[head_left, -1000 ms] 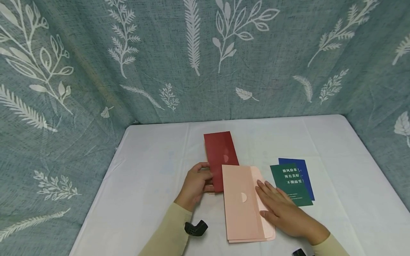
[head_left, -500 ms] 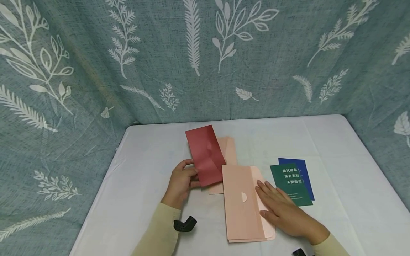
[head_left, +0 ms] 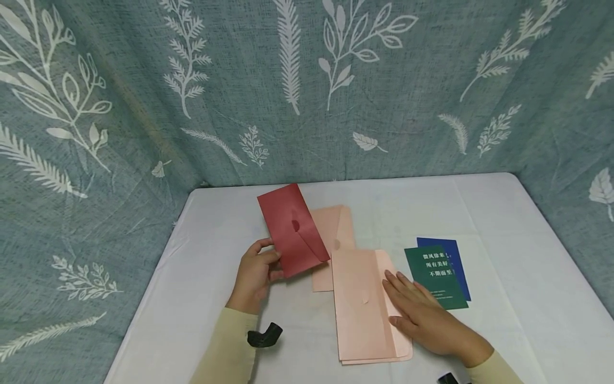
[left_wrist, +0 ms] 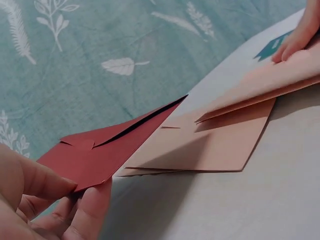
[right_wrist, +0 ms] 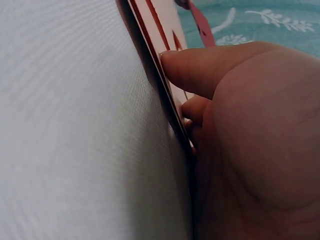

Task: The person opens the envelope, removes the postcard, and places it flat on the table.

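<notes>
My left hand (head_left: 253,274) pinches a red envelope (head_left: 292,232) by its near left edge, thumb on top and fingers beneath. In the left wrist view that red envelope (left_wrist: 95,150) is tilted above the table, and its flap gapes a little. Fairly straight fingers of my right hand (head_left: 422,317) rest on the right side of a pink envelope (head_left: 357,309), which lies on at least one more. Farther back, another pink envelope (head_left: 331,224) lies partly beneath that stack, its upper left hidden by the red envelope.
A green card (head_left: 434,277) with white writing overlaps a blue card (head_left: 460,266) to the right of my right hand. The white-covered table (head_left: 508,234) ends at a green leaf-patterned curtain (head_left: 307,138) behind it.
My left hand has drawn the red envelope leftward off the pink one at the back, which is now exposed, and turned it counterclockwise. My right hand stays in place.
</notes>
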Demonstrator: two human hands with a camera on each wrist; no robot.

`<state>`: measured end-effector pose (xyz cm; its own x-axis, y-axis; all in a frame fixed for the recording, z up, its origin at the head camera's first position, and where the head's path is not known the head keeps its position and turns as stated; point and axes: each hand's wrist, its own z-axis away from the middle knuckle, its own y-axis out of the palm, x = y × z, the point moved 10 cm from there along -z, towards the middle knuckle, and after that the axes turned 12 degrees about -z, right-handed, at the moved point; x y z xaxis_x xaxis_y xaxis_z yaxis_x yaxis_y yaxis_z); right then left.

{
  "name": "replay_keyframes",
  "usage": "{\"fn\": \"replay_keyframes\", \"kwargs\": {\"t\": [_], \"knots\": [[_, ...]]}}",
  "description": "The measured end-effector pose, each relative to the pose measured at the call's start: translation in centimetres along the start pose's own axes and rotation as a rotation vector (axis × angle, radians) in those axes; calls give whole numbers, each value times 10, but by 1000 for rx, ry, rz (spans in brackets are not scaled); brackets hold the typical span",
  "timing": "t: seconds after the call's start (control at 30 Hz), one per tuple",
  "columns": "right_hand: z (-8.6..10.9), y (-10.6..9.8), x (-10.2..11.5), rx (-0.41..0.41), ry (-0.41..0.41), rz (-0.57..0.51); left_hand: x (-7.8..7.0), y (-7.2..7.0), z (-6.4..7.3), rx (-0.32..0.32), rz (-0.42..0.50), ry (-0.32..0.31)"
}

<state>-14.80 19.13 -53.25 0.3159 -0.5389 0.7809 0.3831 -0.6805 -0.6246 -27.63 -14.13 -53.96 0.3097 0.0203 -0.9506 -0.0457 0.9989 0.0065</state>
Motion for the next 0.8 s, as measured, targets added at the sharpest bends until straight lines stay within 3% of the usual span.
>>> {"fn": "replay_keyframes", "kwargs": {"t": [0.13,0.43,0.8], "knots": [[0,0,0,2,8,-7,-1,-1,2,6,4,-12],[0,0,2,-1,5,-28,-1,11,5,65,13,-7],[0,-1,2,6,25,-28,-7,36,16,201,-14,-1]]}}
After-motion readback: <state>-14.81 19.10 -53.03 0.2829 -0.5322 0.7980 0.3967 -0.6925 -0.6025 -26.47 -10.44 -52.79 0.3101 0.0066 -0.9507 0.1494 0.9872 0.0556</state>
